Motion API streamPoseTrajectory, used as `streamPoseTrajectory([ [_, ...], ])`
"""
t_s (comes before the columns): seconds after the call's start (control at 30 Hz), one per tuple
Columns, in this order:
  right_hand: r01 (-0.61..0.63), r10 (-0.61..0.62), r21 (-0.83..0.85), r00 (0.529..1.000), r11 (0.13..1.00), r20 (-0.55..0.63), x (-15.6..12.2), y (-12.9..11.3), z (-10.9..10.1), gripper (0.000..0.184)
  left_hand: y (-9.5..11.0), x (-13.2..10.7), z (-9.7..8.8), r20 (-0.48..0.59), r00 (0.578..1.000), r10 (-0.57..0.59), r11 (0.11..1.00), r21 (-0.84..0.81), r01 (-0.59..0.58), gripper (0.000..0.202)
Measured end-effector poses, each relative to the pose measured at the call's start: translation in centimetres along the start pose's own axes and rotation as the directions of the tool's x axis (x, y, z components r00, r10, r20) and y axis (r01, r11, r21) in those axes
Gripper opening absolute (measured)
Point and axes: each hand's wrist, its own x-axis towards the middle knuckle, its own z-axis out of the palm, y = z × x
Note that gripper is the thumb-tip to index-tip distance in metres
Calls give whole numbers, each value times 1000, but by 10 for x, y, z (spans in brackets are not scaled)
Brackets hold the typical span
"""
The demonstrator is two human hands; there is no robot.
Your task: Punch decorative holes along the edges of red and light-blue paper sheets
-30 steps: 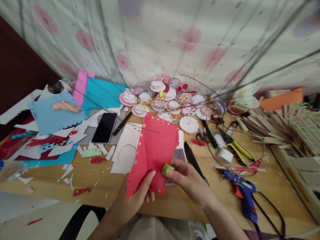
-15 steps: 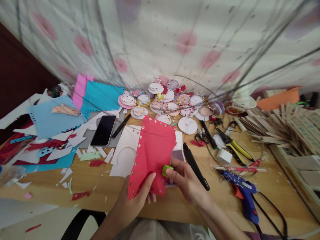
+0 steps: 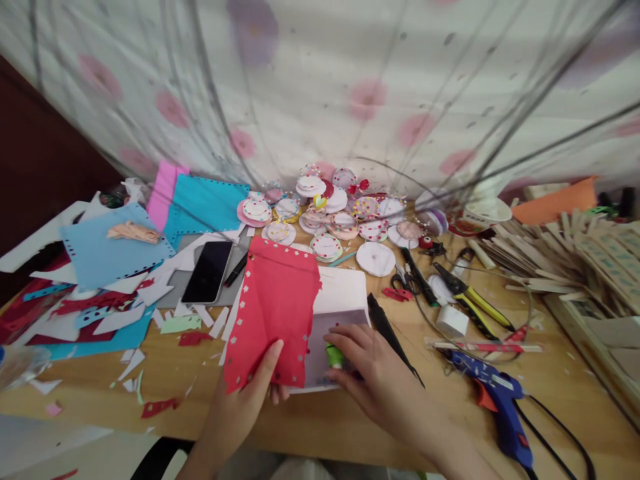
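Observation:
My left hand (image 3: 250, 393) grips the lower part of a red paper sheet (image 3: 275, 300), thumb on top and fingers beneath. Small flower-shaped holes run along the sheet's left, top and bottom edges, and its right edge looks ragged. To the right, my right hand (image 3: 370, 367) is closed round a small green paper punch (image 3: 334, 355), over an open white box (image 3: 345, 293). Thumb and fingers touch the punch from both sides. Part of the box lies hidden under the red sheet and my right hand; small bits inside it are too blurred to name.
Left lie paper scraps (image 3: 120, 313), a light blue sheet (image 3: 115, 247) and a phone (image 3: 207, 272). Layered paper discs (image 3: 325, 247) cluster at the back. On the right are scissors (image 3: 404, 280), yellow-handled pliers (image 3: 475, 303), a blue glue gun (image 3: 500, 393) and wooden sticks (image 3: 540, 253).
The red sheet has moved left with my left hand, uncovering more of the white box. My right hand and the green punch have come away from the sheet's edge, over the box.

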Motion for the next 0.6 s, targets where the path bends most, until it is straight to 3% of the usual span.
streamPoseTrajectory([
  [0.07,-27,28,80,1000,996,-8,-1,-2,2,26,-5,-1,-1,10,1000,16,1000,3,-16,34],
  [0.13,-119,131,289,991,950,-22,1,-2,5,24,-9,-3,-1,30,999,18,1000,0,-18,35],
  [0.23,-201,263,613,965,764,-13,6,-2,13,30,-14,-7,0,45,999,22,1000,4,-22,30],
  [0.3,-233,310,724,950,650,28,10,-2,17,35,-17,-11,1,57,998,42,999,26,-43,23],
  [0.4,-275,335,766,939,581,83,14,-5,19,38,-20,-15,2,79,994,78,995,54,-82,24],
  [0.6,-261,345,767,937,586,55,12,-5,19,36,-19,-17,6,88,993,79,997,16,-80,25],
])
